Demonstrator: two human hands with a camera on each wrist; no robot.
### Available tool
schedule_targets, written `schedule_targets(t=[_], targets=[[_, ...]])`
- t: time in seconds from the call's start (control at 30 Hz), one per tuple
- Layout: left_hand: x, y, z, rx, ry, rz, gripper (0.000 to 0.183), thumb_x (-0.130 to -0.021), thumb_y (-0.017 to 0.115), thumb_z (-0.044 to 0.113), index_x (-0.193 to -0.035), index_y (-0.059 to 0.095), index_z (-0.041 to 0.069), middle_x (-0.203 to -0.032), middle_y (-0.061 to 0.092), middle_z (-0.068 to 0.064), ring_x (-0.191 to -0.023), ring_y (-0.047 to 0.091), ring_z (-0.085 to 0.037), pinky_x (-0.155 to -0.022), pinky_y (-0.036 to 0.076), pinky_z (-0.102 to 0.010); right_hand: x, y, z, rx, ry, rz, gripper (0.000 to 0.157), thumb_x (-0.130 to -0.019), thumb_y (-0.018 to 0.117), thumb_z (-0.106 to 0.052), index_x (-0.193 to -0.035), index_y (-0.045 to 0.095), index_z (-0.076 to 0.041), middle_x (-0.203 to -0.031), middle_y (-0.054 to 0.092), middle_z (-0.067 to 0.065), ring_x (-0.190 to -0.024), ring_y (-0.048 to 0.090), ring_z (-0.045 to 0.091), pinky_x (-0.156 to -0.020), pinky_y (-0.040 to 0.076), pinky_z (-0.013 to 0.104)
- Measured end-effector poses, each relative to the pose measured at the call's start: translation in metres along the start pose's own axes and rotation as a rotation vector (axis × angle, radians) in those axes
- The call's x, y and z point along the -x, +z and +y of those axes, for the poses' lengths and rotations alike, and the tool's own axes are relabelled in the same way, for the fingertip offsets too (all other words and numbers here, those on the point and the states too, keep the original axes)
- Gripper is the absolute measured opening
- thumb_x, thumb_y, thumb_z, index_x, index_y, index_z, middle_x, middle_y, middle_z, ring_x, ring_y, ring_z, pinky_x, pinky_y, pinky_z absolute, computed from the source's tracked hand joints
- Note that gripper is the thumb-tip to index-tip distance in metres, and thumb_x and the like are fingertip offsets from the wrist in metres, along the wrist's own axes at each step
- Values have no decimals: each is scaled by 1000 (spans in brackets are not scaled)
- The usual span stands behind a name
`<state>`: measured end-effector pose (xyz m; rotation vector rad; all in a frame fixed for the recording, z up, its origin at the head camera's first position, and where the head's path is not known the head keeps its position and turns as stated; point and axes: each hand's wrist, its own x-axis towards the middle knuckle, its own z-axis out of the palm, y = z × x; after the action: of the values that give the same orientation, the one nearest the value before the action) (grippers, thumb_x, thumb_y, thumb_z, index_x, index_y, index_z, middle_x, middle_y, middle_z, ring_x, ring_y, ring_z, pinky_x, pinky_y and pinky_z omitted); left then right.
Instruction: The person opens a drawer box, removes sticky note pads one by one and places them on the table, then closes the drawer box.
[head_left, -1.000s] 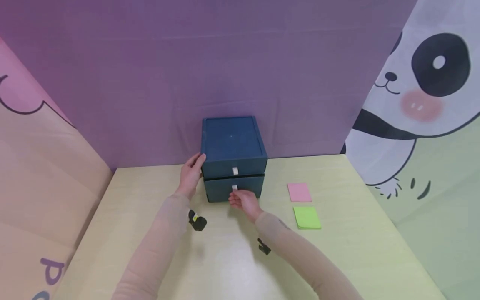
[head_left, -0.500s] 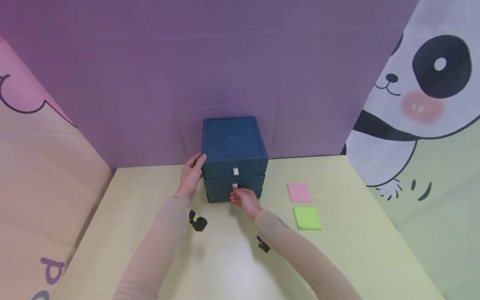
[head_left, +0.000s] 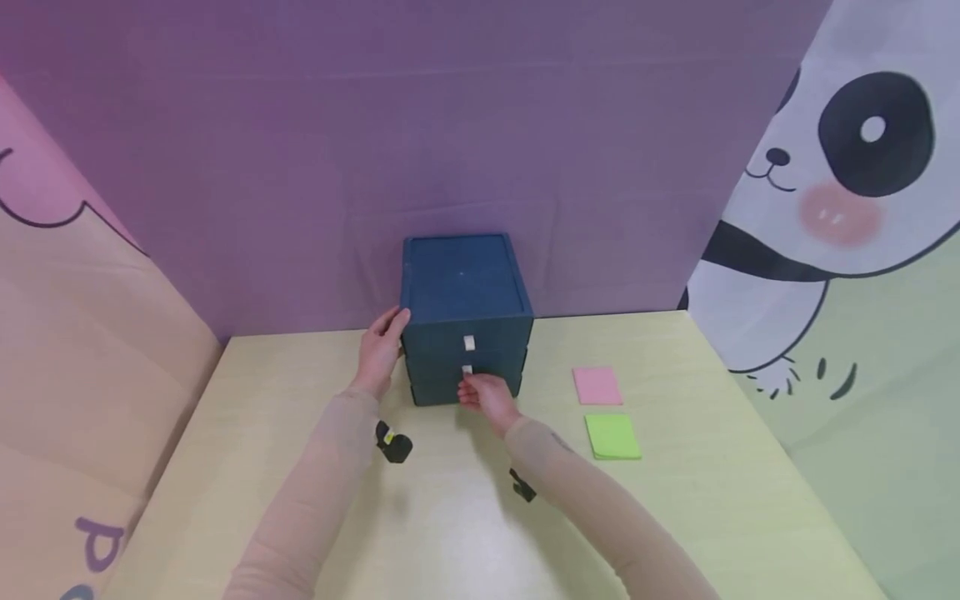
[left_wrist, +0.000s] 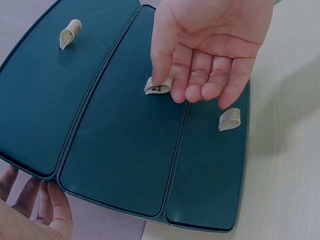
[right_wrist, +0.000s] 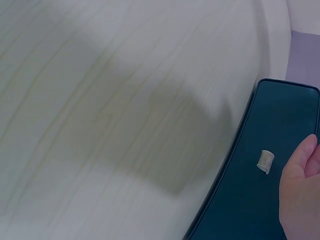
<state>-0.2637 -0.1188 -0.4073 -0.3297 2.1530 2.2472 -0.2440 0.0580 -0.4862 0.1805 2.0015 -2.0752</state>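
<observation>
A dark blue-green drawer box (head_left: 463, 279) stands at the back of the table. The left wrist view shows three drawer fronts, all flush, each with a beige loop tab. My right hand (head_left: 491, 402) is at the middle drawer, thumb and forefinger pinching its pull tab (left_wrist: 156, 89) while the other fingers lie extended. Beside it are the top drawer's tab (head_left: 469, 342) and the bottom drawer's tab (left_wrist: 230, 120). My left hand (head_left: 377, 358) rests against the box's left side, thumb at the front top corner. In the right wrist view, part of the right hand shows at the right edge.
On the table (head_left: 300, 358), right of the box, lie a pink sticky-note pad (head_left: 597, 386) and a green sticky-note pad (head_left: 613, 437). A purple cloth wall (head_left: 465, 125) rises behind the box. Printed side walls, one with a panda, flank the table.
The middle drawer has moved inward, and the dark gap under the top drawer has closed. My right hand has moved slightly forward with it. The left hand stays put.
</observation>
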Motion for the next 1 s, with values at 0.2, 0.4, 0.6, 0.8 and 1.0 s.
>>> schedule_targets(t=[0.2, 0.4, 0.6, 0.8, 1.0], targets=[[-1, -3, -2, -7, 6, 3, 58, -96, 52, 41, -147, 36, 16, -152, 34, -4, -140, 31, -20, -109, 35, -45, 2, 3, -4, 24, 11, 11, 29, -98, 47, -13, -102, 60, 12, -72, 58, -1, -67, 58, 9, -75, 56, 29], [-1, -2, -3, 1, 10, 1, 58, -96, 52, 40, -146, 37, 15, -152, 35, -4, -139, 32, -20, -109, 36, -45, 2, 3, -4, 29, 17, 16, 28, -98, 47, -12, -100, 61, 11, -72, 58, -1, -67, 58, 9, -75, 56, 30], [0, -3, -2, -5, 9, 9, 58, -96, 52, 40, -146, 37, 15, -152, 35, -5, -139, 32, -21, -109, 36, -45, 2, 2, -5, 28, 19, 5, 29, -98, 47, -13, -101, 61, 11, -71, 58, -2, -65, 58, 8, -80, 56, 34], [-1, -1, -3, 2, 11, 4, 58, -95, 53, 40, -146, 38, 15, -151, 36, -5, -139, 32, -21, -109, 36, -44, 1, -1, -5, 21, 25, -8, 30, -98, 46, -14, -102, 61, 12, -71, 58, -2, -66, 59, 9, -74, 56, 29], [-2, -1, -3, -1, 14, 3, 59, -95, 53, 42, -146, 38, 16, -151, 35, -4, -139, 32, -20, -109, 36, -44, 1, -3, -7, 16, 32, -24, 30, -97, 47, -14, -103, 61, 12, -72, 58, -1, -68, 59, 10, -79, 56, 33]])
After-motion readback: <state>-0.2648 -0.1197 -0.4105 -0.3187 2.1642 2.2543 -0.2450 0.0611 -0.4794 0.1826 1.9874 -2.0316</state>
